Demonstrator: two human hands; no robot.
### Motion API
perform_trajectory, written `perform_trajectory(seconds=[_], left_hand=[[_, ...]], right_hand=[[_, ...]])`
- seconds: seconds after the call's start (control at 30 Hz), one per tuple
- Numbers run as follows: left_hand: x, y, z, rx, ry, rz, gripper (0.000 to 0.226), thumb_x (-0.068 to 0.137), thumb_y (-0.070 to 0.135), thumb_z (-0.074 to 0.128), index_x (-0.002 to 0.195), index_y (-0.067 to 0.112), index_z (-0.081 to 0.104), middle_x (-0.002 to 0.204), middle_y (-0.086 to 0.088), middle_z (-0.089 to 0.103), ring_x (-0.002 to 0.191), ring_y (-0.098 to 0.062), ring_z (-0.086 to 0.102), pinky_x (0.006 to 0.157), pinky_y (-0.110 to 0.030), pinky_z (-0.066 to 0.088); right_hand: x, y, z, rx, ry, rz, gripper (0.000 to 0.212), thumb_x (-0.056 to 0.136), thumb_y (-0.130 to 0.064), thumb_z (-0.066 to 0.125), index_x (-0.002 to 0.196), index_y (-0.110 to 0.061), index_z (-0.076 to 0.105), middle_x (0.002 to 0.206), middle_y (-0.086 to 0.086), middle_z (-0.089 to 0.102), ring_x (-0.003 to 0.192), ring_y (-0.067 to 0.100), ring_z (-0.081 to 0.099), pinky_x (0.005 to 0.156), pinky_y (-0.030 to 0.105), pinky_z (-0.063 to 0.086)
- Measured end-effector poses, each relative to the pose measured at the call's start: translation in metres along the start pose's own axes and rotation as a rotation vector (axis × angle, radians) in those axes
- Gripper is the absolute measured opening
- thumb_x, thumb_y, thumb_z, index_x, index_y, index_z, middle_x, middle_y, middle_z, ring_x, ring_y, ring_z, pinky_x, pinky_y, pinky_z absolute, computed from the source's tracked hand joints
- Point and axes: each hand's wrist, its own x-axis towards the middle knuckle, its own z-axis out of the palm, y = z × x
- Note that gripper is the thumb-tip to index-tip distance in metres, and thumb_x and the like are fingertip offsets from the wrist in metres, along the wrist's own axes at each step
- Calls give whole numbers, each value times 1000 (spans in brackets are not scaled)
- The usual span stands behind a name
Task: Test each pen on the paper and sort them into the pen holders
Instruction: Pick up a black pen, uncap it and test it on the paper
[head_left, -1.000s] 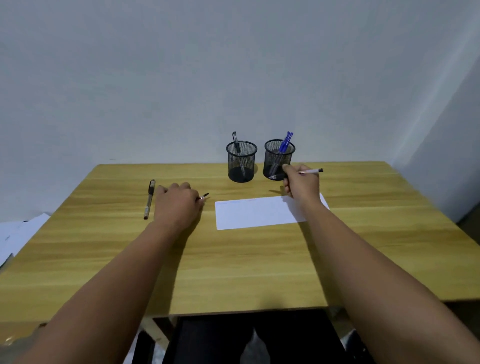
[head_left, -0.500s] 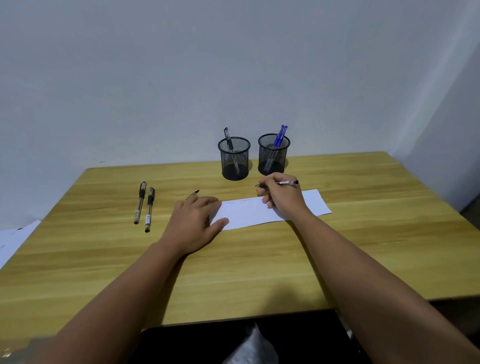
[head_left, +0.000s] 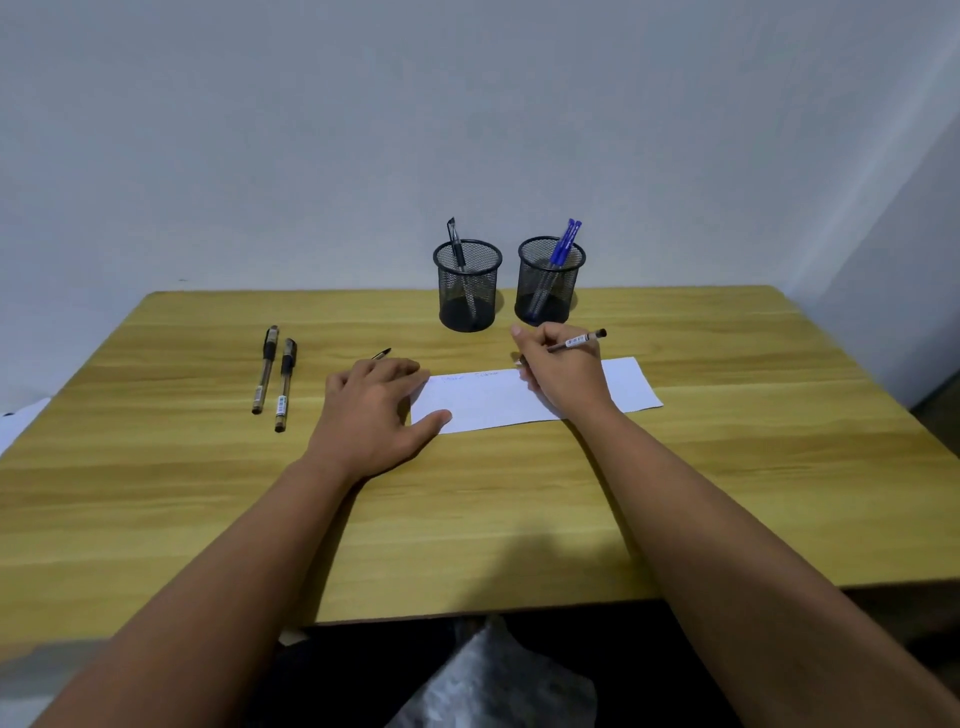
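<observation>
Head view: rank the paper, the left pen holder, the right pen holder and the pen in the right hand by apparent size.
1. paper
2. left pen holder and right pen holder, which look alike, unranked
3. pen in the right hand, partly hidden

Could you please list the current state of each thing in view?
Left black mesh pen holder: upright, holds one black pen.
Right black mesh pen holder: upright, holds blue pens.
White paper strip: flat, faint scribbles on it.
Two black pens: lying capped beside each other.
Left hand: pressing the paper's edge.
Right hand: gripping an uncapped pen.
</observation>
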Motion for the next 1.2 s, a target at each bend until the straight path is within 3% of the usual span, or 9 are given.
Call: perform_trajectory(seconds=[0.23, 0.47, 0.63, 0.83, 1.03, 1.2], left_hand=[[0, 1, -2, 14, -11, -6, 62, 84, 73, 50, 132, 37, 63, 140, 11, 57, 134, -19, 43, 103, -45, 32], [2, 2, -3, 15, -11, -9, 63, 84, 74, 50, 132, 36, 64, 140, 11, 58, 134, -18, 44, 102, -45, 31], [2, 3, -3, 18, -15, -13, 65, 83, 75, 48, 134, 36, 63, 140, 11, 57, 134, -18, 44, 103, -45, 32], [2, 3, -3, 22, -23, -21, 65, 83, 76, 47, 133, 37, 63, 141, 13, 57, 135, -17, 42, 103, -46, 32], [3, 2, -3, 25, -31, -20, 66, 83, 76, 47, 134, 37, 63, 141, 13, 56, 135, -18, 42, 102, -46, 33], [3, 2, -2, 32, -26, -16, 65, 84, 75, 48, 134, 37, 63, 141, 13, 56, 135, -17, 42, 102, -45, 32]], right_hand=[[0, 0, 0, -59, 6, -9, 39, 102, -21, 71, 83, 11, 60, 64, 14, 67, 57, 16, 68, 54, 32, 55], [1, -1, -2, -108, 2, -20, 37, 101, -23, 72, 77, 4, 62, 64, 11, 68, 56, 14, 67, 59, 34, 57], [1, -1, -2, -128, -20, -42, 37, 100, -23, 74, 66, -12, 64, 63, 11, 69, 57, 17, 66, 57, 33, 55], [3, 1, -2, -104, 3, -10, 33, 96, -12, 70, 73, 7, 55, 69, 29, 66, 58, 22, 68, 60, 37, 56], [3, 2, -2, -130, -2, -39, 38, 100, -24, 72, 77, 4, 64, 72, 24, 71, 58, 20, 69, 56, 33, 57], [5, 4, -1, -132, 41, -40, 37, 101, -22, 70, 76, 4, 63, 72, 26, 71, 57, 22, 70, 56, 33, 57]])
